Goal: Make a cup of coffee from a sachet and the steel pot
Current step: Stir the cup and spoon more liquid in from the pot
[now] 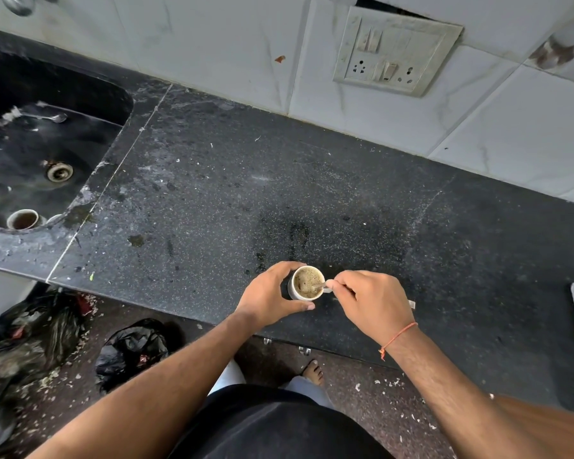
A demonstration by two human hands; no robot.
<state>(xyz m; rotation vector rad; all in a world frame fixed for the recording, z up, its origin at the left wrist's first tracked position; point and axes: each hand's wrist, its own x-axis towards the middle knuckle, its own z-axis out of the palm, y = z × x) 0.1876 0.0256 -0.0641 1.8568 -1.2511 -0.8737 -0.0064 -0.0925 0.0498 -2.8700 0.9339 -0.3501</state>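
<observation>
far left, sink [80, 104] with a used cup [23, 219] inside. near edge of bench [212, 193]: left hand [270, 298] curls around white cup [307, 282], steadying it, thumb nearest. cup holds frothy brown coffee. right hand [371, 304], just right of cup, pinches spoon [318, 287]; handle slants rightward, bowl in the froth. stirring, judging by pose. no readable writing; steel pot, sachet not seen.

Cup [307, 282]: on counter [312, 180], near its front edge. Sink [47, 144]: at counter's left end, second cup [23, 219] inside.
</observation>
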